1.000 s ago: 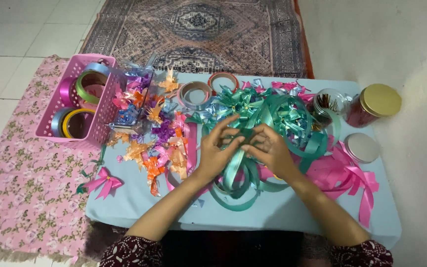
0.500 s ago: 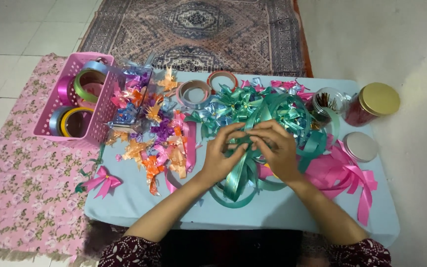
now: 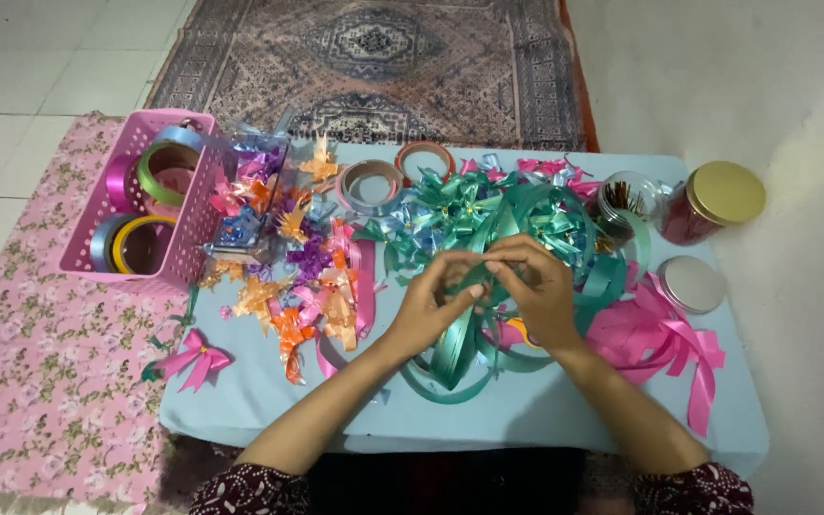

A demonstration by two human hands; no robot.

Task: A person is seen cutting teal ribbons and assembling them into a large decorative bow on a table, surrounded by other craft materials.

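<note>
From the head camera, looking down: a gold-lidded dark red jar (image 3: 714, 202) stands at the far right edge of the low table with the pale blue cloth (image 3: 545, 424), a clear jar of thin sticks (image 3: 628, 198) just beside it, and a flat silver round lid (image 3: 691, 284) nearer the person. At the far left a pink slotted plastic basket (image 3: 178, 243) holds glossy rolls of ribbon, upright.

Both hands meet at the table's middle. The left hand (image 3: 428, 310) and right hand (image 3: 533, 291) are curled, fingertips pinched on a shiny teal ribbon strip (image 3: 457, 343) — its loops trail down toward the person. Behind lies a heap of teal and light-blue ribbon bows (image 3: 488, 212); left, small orange, purple and pink bows (image 3: 288, 272); right, a satiny pink ribbon bow (image 3: 660, 339).
</note>
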